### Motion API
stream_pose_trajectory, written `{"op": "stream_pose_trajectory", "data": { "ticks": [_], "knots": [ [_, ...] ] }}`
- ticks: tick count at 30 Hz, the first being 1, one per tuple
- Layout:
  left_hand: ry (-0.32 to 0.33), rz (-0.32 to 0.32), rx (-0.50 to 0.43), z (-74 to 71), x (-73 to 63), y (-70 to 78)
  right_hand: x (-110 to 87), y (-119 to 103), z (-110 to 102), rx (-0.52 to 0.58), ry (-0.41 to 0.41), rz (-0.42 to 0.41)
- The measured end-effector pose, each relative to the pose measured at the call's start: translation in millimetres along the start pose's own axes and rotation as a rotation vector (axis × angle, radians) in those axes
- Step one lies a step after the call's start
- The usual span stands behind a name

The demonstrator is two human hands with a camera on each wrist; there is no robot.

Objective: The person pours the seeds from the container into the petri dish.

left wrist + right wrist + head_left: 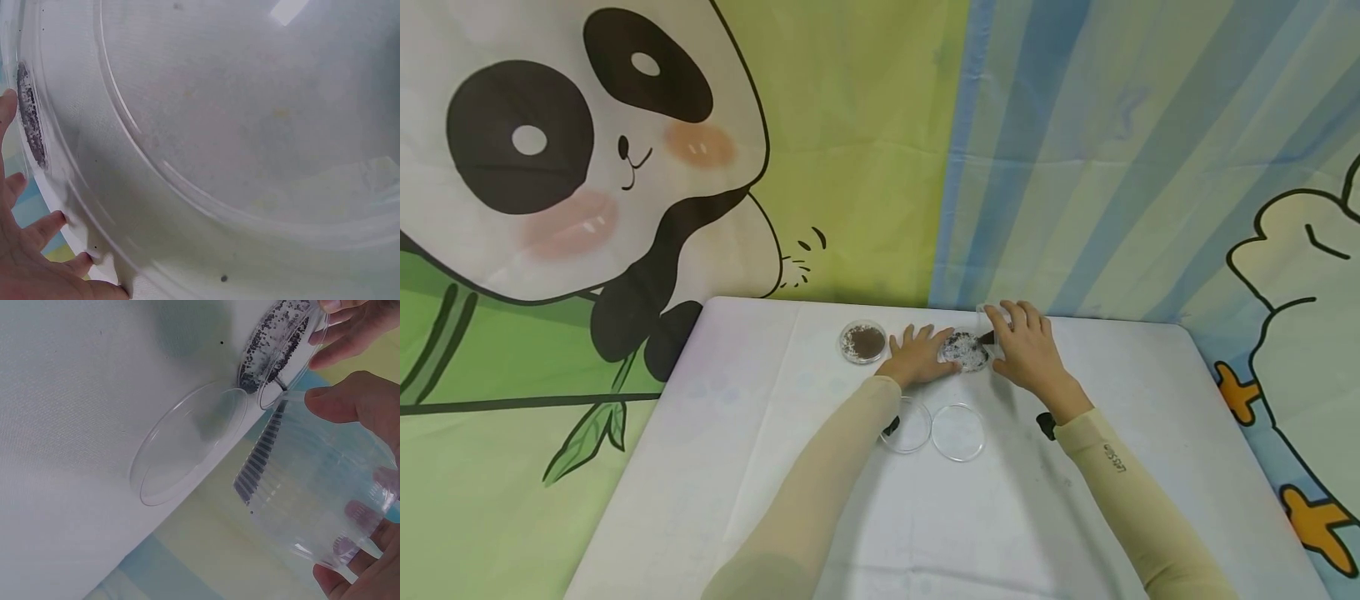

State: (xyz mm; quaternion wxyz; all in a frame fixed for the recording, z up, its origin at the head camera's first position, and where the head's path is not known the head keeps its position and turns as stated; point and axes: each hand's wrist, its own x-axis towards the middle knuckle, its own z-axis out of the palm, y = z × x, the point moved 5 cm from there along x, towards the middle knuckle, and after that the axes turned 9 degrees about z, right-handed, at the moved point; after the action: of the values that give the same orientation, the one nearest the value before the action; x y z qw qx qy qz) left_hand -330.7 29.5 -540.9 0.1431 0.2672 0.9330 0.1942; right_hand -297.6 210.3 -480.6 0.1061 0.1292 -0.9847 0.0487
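My left hand point(917, 357) lies with spread fingers beside a petri dish point(964, 351) of black and white granules, its thumb at the dish's near rim. In the left wrist view, that hand point(31, 256) also has its fingers apart. My right hand point(1028, 354) grips a clear plastic container point(325, 469), thumb on one side and fingers on the other. Tilted, the container has its mouth against the edge of the granule-filled petri dish point(275, 347). Dark granules point(259, 459) line the container's lower side, with its ribbed wall in front.
Left of my left hand stands a petri dish of brown granules point(862, 342). Two clear round dishes or lids point(958, 432) lie nearer on the white table point(775, 467), one partly under my left wrist. A printed curtain point(865, 150) hangs behind the table's far edge.
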Motion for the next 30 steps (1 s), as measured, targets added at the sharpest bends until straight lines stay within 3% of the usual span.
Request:
{"op": "stream_pose_trajectory", "data": {
  "ticks": [30],
  "knots": [
    [0.003,-0.003,0.007,2.9,0.6,-1.5,0.9,-4.2,0.1,0.0,0.004,-0.005]
  ]
}}
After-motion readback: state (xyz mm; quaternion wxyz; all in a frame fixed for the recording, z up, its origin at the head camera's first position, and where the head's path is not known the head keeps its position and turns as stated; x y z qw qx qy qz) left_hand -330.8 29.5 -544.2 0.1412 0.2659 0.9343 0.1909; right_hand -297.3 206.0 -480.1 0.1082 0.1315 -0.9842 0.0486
